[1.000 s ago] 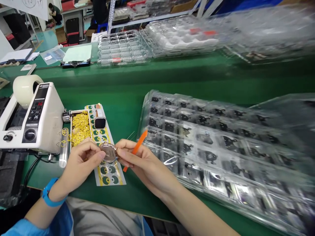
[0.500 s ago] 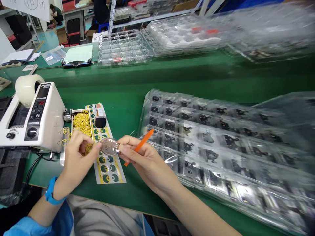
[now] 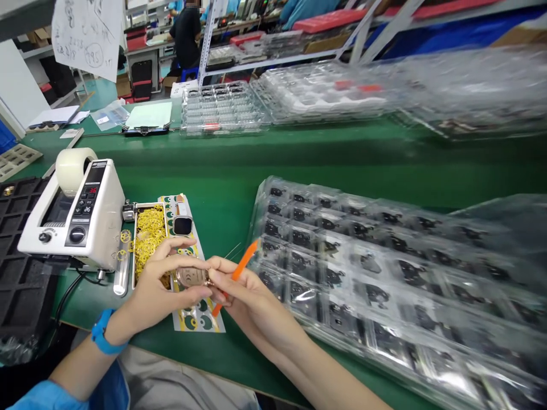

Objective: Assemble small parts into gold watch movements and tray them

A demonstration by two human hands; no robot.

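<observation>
Green table (image 3: 239, 182) is carrying the work: a rose-gold watch (image 3: 190, 277) is being held above a sticker sheet (image 3: 200, 322), left hand (image 3: 162, 290) pinching one edge, right hand (image 3: 252, 302) closing on the other while gripping an orange pry tool (image 3: 236, 277). Yellow rings (image 3: 149, 242) are lying in a metal tray (image 3: 135, 250) beside a tape dispenser (image 3: 77, 228); plastic trays (image 3: 363, 285) are sitting to the right.

Place: factory assembly floor | Seen: watch case (image 3: 192, 277), green-matted tabletop (image 3: 213, 182), clear blister trays (image 3: 367, 285), electric tape dispenser (image 3: 72, 216), steel shelving (image 3: 205, 51), co-worker (image 3: 186, 34) at distant bench
</observation>
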